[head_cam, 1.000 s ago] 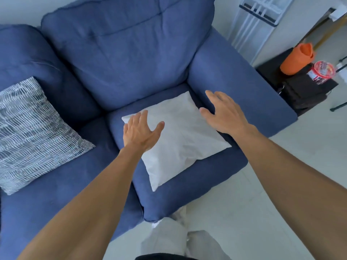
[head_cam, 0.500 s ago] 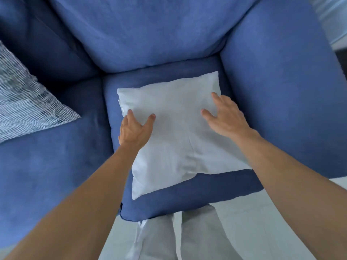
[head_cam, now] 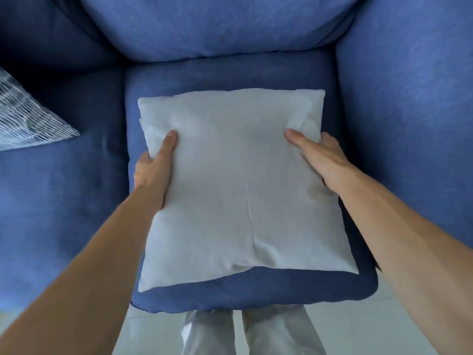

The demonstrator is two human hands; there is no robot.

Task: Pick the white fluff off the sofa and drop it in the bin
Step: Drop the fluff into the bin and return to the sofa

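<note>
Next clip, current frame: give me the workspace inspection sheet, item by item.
Surface: blue sofa, white pillow lying on its seat cushion.
Job's things: no loose fluff seen; bin not in view.
Clutter: patterned cushion at the left.
Grippers: left hand and right hand each grip a side edge of the pillow, thumbs on top.
Cables: nothing seen.
Surroundings: pale floor, the person's pale trousers below.

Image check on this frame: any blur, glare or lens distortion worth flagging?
Head view: soft even light, no glare; wide-angle lens bows the sofa outward and stretches both forearms; white pillow reasonably sharp, its weave slightly smeared; deep shadow in the upper-left crease.
</note>
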